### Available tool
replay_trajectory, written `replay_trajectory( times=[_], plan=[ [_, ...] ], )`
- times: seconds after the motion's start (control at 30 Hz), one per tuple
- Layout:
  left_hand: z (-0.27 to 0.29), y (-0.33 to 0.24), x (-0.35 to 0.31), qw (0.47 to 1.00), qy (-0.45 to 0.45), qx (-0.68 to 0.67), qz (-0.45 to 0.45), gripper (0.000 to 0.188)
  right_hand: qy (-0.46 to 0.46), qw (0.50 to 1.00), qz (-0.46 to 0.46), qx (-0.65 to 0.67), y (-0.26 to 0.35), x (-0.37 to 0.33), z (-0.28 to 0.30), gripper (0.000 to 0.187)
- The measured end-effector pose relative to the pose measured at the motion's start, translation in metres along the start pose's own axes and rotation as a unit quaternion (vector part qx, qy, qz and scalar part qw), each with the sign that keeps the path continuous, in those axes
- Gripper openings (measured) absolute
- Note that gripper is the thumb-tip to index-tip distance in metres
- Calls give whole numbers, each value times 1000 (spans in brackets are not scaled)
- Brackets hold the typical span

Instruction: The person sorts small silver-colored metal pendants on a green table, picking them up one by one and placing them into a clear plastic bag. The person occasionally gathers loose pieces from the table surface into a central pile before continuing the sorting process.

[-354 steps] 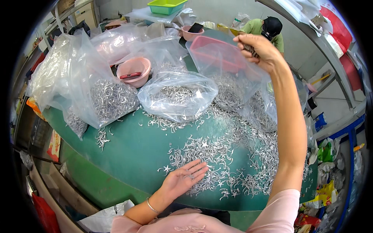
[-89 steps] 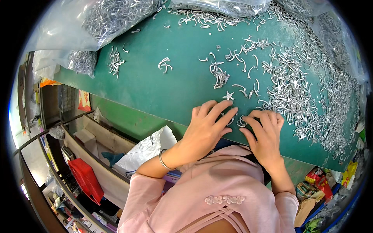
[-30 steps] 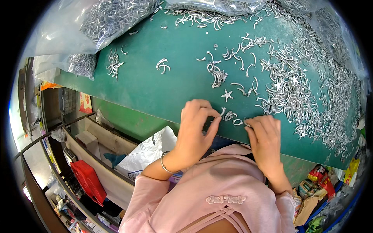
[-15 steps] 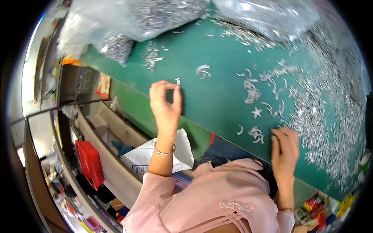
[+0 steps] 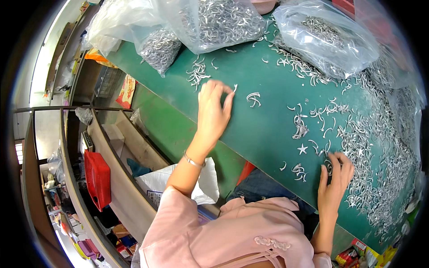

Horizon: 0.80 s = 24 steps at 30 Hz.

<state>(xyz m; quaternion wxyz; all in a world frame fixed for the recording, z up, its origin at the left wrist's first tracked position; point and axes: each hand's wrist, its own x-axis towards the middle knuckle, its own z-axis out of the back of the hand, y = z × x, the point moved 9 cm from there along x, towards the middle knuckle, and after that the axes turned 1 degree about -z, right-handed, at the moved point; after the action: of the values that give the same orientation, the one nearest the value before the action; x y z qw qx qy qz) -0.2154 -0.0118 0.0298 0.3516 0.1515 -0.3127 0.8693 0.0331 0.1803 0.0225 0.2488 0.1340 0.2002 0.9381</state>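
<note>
My left hand [image 5: 213,109] is over the green table [image 5: 259,138], thumb and forefinger pinched on a small curved silver metal piece [image 5: 235,87]. A small group of similar curved pieces [image 5: 253,99] lies just right of it, and another group [image 5: 196,73] lies beyond the hand to the left. My right hand [image 5: 335,181] rests at the near left edge of a wide spread of loose silver pieces [image 5: 380,147], thumb and bent fingers apart. A few curved pieces show between its thumb and forefinger. A silver star-shaped piece [image 5: 302,148] lies to its upper left.
Clear plastic bags [image 5: 219,27] of silver pieces stand along the far side, with another bag [image 5: 326,40] at far right. To the left, below table height, are a drawer [image 5: 129,178], a red plastic basket [image 5: 97,178] and a white sack [image 5: 208,181].
The view has shifted. My left hand has moved farther across the table with the curved piece, nearer the small group. My right hand has moved slightly farther in, and its fingers have spread.
</note>
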Motion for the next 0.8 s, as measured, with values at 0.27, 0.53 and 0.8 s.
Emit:
replay_trajectory(
  times=[0.27, 0.53, 0.8],
  plan=[
    [-46, 14, 43, 997, 70, -11, -36, 16, 88, 994, 40, -45, 14, 0, -21, 46],
    [-42, -62, -3, 980, 146, -89, -101, 35, 53, 997, 44, 23, 5, 14, -3, 46],
    [-62, -125, -64, 939, 247, -218, -95, 38, 72, 988, 72, 118, -7, 0, -4, 32]
  ],
)
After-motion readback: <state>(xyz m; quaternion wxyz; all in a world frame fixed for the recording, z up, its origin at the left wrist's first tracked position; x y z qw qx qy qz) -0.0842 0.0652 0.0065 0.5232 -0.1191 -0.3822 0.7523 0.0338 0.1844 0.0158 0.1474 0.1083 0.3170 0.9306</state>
